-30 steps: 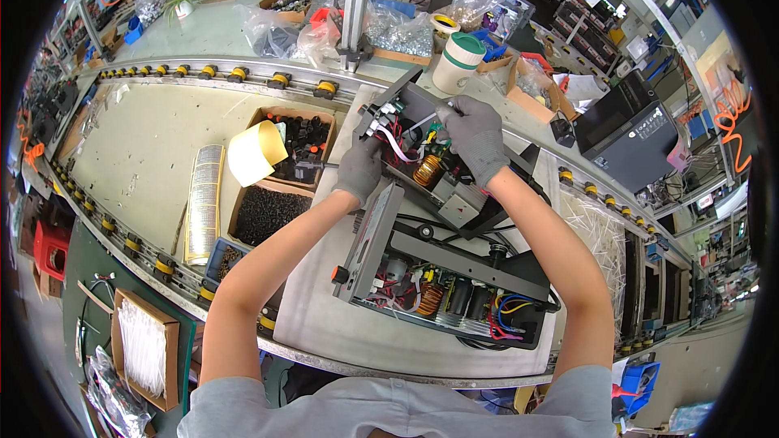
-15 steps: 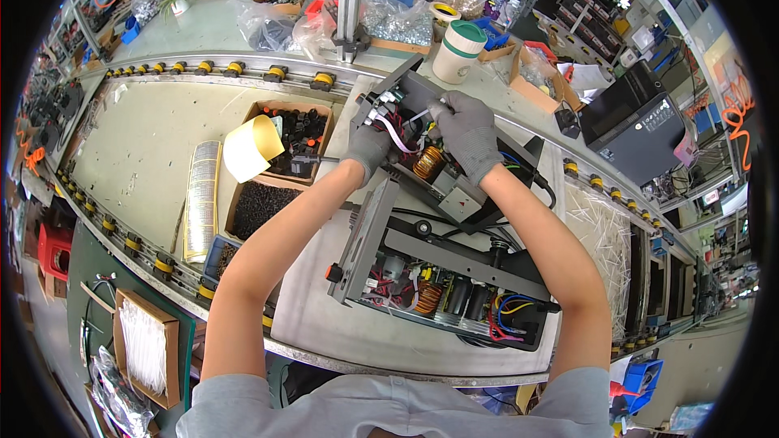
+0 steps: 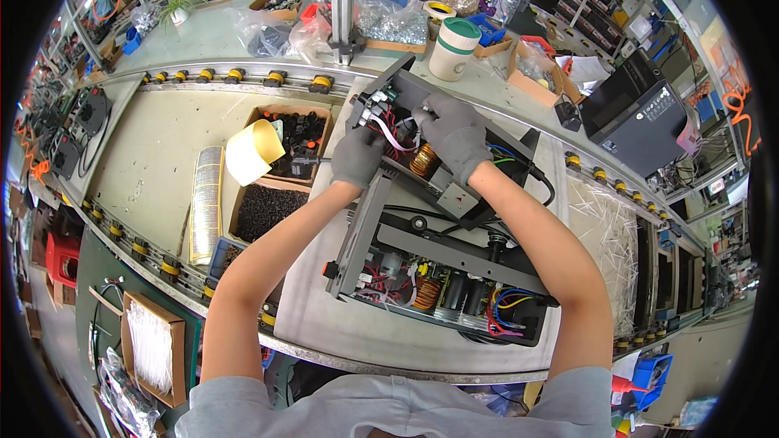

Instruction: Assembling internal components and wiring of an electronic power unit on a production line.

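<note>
Both my hands wear grey gloves and work at the farther of two dark-grey metal device housings. This far housing [image 3: 501,136] is uncovered, showing a white ribbon cable [image 3: 391,135], red wires and a copper coil [image 3: 424,161]. My left hand [image 3: 357,156] is closed at its left end, by the front panel; the fingertips are partly hidden. Over the wiring, my right hand [image 3: 456,135] has its fingers pinched together close to the ribbon cable, and what they hold is too small to make out. The second open housing [image 3: 466,264] lies nearer me, with capacitors, a coil and coloured wires.
Left of the housings stand a carton of black parts [image 3: 331,126], a box of small black pieces [image 3: 264,211] and a label roll [image 3: 251,154]. A lidded cup [image 3: 454,53] stands behind. White plastic strips [image 3: 604,251] litter the right side. Roller rails [image 3: 276,79] border the bench.
My right hand has shifted slightly left and down over the wiring. My left hand has turned and moved a little left at the panel. Black parts have come into view at far left.
</note>
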A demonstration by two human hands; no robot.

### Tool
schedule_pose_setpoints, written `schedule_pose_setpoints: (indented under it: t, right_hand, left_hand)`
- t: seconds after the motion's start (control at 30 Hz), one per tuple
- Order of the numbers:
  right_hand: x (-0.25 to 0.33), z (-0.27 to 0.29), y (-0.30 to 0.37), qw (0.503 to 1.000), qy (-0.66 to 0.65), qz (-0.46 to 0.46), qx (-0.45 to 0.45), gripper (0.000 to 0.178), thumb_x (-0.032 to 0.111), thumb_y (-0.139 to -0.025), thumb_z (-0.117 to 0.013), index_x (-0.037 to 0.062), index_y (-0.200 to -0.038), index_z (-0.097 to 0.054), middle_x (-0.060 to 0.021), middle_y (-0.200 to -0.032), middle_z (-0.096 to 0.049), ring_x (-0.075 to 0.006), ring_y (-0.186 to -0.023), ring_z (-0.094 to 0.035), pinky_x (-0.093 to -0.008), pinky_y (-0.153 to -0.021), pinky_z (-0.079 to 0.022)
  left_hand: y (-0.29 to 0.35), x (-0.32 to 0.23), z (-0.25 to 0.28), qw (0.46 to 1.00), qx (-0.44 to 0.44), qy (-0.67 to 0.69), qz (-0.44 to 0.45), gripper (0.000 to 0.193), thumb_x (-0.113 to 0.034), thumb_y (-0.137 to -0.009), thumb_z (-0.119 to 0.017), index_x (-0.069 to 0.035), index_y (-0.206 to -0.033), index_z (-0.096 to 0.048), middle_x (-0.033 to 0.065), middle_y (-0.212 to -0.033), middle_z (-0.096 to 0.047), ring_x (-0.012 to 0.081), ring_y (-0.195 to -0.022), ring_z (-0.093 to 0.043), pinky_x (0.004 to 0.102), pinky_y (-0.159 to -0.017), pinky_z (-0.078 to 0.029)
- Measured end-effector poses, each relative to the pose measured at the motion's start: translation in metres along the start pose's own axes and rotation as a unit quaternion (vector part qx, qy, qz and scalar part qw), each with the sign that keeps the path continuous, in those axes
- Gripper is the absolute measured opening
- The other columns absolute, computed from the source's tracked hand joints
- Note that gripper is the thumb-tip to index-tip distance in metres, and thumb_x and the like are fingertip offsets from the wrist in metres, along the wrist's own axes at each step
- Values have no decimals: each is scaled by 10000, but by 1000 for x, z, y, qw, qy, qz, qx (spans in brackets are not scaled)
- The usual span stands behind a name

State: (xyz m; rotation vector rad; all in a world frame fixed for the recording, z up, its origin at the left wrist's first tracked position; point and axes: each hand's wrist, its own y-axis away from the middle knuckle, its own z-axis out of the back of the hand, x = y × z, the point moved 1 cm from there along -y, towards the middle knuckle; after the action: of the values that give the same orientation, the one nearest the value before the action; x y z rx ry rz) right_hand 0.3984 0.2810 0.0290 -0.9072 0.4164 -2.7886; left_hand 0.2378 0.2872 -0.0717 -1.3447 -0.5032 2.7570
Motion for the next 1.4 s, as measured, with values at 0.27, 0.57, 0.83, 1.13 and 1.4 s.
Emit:
schedule_pose_setpoints:
  t: [0.27,0.57,0.83,1.13,1.4]
  right_hand:
    - [2,-5,2,992,-3,120,26,114,77,-783,-637,58,-892,-663,-105,-871,-673,-252,-795,-643,-336,-727,-492]
    - [0,-1,-3,962,-240,-9,130,248,-18,-847,-546,-36,-1089,-596,-89,-1043,-642,-137,-950,-603,-264,-840,-492]
    - [-1,-2,-4,944,-298,-31,142,238,-4,-894,-485,-20,-1101,-602,-64,-994,-629,-114,-903,-586,-254,-815,-494]
    - [-1,-4,-4,946,-296,-38,125,211,0,-899,-494,-14,-1065,-622,-53,-921,-639,-95,-793,-581,-236,-738,-491]
    - [0,-4,-4,948,-301,-20,101,181,-7,-871,-539,-22,-1021,-638,-73,-889,-671,-110,-760,-609,-241,-705,-500]
  left_hand:
    - [15,-23,58,975,14,-84,-205,103,-140,-795,-657,-126,-894,-635,77,-1018,-595,293,-801,-625,371,-649,-498]
    - [-5,-38,35,969,20,142,-200,116,-130,-814,-653,-92,-905,-591,93,-855,-617,303,-798,-608,364,-682,-494]
    - [-12,-31,24,964,60,237,-106,174,-109,-777,-709,-30,-882,-595,124,-823,-625,256,-750,-628,334,-668,-492]
    - [-14,-29,24,961,84,234,-121,121,-96,-801,-682,-43,-890,-620,99,-777,-638,230,-711,-616,321,-661,-486]
    - [-10,-37,31,962,107,236,-85,119,-92,-814,-673,-39,-907,-620,92,-797,-657,188,-730,-614,306,-678,-484]
